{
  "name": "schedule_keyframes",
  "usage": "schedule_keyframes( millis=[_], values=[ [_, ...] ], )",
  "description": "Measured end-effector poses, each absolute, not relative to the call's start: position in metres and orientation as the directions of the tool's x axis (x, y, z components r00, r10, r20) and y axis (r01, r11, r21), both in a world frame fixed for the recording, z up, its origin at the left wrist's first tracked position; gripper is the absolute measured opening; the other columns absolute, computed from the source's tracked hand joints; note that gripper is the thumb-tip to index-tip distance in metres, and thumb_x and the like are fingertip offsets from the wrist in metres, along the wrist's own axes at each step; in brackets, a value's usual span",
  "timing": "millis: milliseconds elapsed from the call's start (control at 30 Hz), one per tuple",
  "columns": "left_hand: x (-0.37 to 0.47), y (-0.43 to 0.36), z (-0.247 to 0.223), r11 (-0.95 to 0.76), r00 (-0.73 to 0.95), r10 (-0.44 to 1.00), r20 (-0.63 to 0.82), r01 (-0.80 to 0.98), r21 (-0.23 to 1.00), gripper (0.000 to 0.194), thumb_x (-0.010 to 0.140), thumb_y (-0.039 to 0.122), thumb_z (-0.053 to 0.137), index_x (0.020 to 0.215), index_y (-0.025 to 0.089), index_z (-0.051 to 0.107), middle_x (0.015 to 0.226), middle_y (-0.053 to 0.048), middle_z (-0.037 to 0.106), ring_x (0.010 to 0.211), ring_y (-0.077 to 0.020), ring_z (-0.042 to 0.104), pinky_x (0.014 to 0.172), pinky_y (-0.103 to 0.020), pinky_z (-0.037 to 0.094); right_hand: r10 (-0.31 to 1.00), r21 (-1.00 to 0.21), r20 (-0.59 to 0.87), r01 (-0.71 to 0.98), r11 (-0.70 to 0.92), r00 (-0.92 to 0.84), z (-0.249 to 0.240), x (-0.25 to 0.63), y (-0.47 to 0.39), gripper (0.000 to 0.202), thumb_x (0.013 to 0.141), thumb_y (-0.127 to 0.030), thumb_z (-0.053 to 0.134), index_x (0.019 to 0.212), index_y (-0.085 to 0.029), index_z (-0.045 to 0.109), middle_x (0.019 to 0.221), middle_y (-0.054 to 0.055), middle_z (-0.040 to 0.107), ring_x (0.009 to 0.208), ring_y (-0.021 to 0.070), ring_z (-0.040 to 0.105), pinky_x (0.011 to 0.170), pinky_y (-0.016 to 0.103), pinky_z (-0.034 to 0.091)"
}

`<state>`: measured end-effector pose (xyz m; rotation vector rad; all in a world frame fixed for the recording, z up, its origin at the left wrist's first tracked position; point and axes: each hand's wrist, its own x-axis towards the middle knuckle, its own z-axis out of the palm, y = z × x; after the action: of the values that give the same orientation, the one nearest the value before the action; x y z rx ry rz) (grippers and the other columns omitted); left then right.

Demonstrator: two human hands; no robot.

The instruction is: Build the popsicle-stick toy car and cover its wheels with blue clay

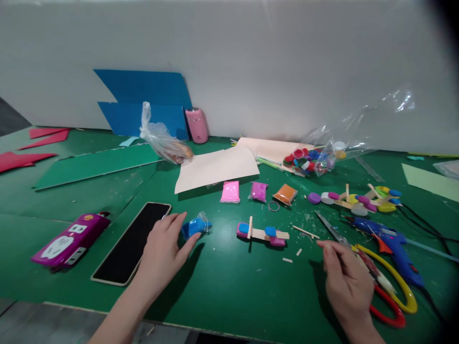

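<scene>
My left hand (168, 243) is over the table between a black phone (132, 243) and a small blue clay packet (196, 226). Its thumb and fingers are apart around the packet's near side; whether they touch it is unclear. My right hand (346, 282) is closed at the right, beside the scissors (401, 282) with yellow and red handles; what its pinched fingers hold, if anything, is too small to name. Between the hands lies a small craft piece (263, 233) of sticks with pink and blue parts. Thin stick bits (305, 232) lie right of it.
Pink (230, 191), purple (258, 191) and orange packets (285, 194) lie behind the craft piece. A blue glue gun (390, 243) with a cord is at the right, a purple pouch (71, 241) at the left. A pink bottle (197, 125) stands near the wall.
</scene>
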<state>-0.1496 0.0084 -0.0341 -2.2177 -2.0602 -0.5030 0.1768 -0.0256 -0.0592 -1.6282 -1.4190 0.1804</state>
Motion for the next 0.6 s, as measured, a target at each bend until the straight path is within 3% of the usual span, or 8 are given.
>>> schedule_keyframes(
  millis=[100,233,367,500,600],
  values=[
    [-0.149,0.019,-0.043,-0.11,0.097,0.977,0.192,0.992,0.06,0.047,0.077,0.046,0.045,0.104,0.008,0.054,0.1,-0.016,0.057,0.092,-0.0305,0.052,0.08,-0.044,0.042,0.838,-0.692,0.458,0.711,0.127,0.297,-0.056,0.172,-0.03,0.021,0.082,-0.032,0.046,0.085,-0.019,0.061,0.062,0.0,0.058,0.049,0.0121,0.05,0.047,0.023,0.039],
    [-0.15,0.02,-0.041,-0.143,0.117,0.975,0.191,0.981,0.129,0.036,0.075,0.045,0.049,0.093,0.014,0.055,0.089,-0.011,0.058,0.085,-0.0273,0.053,0.074,-0.04,0.044,0.862,-0.734,0.423,0.664,0.146,0.279,-0.051,0.157,-0.042,0.019,0.081,-0.031,0.047,0.093,-0.021,0.059,0.07,0.002,0.06,0.054,0.014,0.053,0.049,0.024,0.042],
    [-0.139,-0.009,-0.029,-0.15,0.013,0.954,0.301,0.888,0.435,0.032,0.074,0.038,0.055,0.098,0.02,0.046,0.097,-0.007,0.053,0.091,-0.025,0.052,0.078,-0.037,0.043,0.902,-0.781,0.409,0.565,0.267,0.14,-0.046,0.135,-0.054,0.016,0.081,-0.024,0.048,0.094,-0.025,0.057,0.075,0.003,0.063,0.063,0.0165,0.059,0.054,0.025,0.046],
    [-0.099,-0.045,-0.027,-0.139,0.021,0.987,0.159,0.61,0.78,0.034,0.073,0.026,0.056,0.103,0.025,0.039,0.1,-0.003,0.052,0.091,-0.0191,0.055,0.076,-0.027,0.047,0.89,-0.776,0.444,0.452,0.44,-0.102,-0.036,0.12,-0.056,0.02,0.079,-0.016,0.048,0.095,-0.025,0.056,0.07,0.002,0.06,0.064,0.0155,0.058,0.054,0.024,0.046],
    [-0.065,-0.058,-0.033,-0.139,0.082,0.99,0.114,0.458,0.878,0.035,0.07,0.022,0.059,0.098,0.025,0.04,0.091,-0.001,0.054,0.079,-0.0166,0.057,0.069,-0.025,0.049,0.901,-0.81,0.401,0.396,0.432,-0.164,-0.027,0.117,-0.053,0.029,0.078,-0.014,0.049,0.106,-0.022,0.051,0.081,0.004,0.058,0.068,0.014,0.057,0.059,0.023,0.048]
  ],
)
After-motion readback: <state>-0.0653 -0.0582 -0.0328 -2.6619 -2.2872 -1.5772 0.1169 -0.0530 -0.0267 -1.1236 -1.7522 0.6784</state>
